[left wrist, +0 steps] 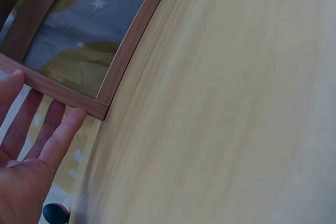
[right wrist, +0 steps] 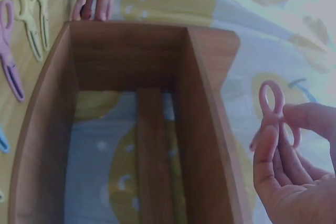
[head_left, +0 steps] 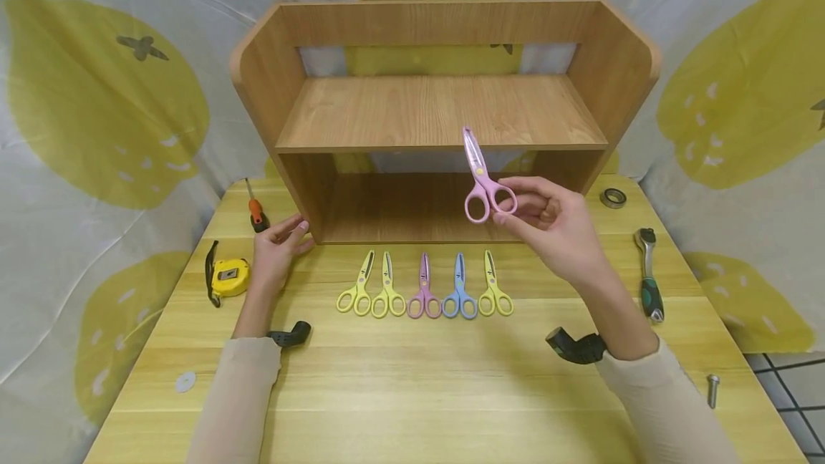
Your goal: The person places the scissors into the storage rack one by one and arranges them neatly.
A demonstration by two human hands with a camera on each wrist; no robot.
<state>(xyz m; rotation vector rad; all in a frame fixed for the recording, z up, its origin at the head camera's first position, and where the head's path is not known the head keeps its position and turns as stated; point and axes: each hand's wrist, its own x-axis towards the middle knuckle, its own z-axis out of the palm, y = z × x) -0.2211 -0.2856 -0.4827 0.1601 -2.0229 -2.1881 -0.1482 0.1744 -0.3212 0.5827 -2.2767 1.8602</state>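
A pair of pink scissors (head_left: pixel 480 176) is held by the handle loop in my right hand (head_left: pixel 556 224), pinched between thumb and fingers, with the blades pointing up. It is raised in front of the wooden shelf (head_left: pixel 445 112), overlapping the middle board's front edge in the head view. With extended fingers, my left hand (head_left: pixel 273 256) touches the outer side of the shelf's left panel near its bottom front corner. Several scissors lie in a row before the shelf: yellow scissors (head_left: pixel 388 286), purple scissors (head_left: pixel 424 288), blue scissors (head_left: pixel 460 288) and others in yellow.
To the left lie an orange-handled screwdriver (head_left: pixel 256 210), a yellow tape measure (head_left: pixel 230 276) and a flat washer (head_left: pixel 185 382). On the right are a bearing ring (head_left: pixel 613 197), a ratchet wrench (head_left: pixel 649 278) and a bolt (head_left: pixel 712 391). A lemon-print cloth hangs behind.
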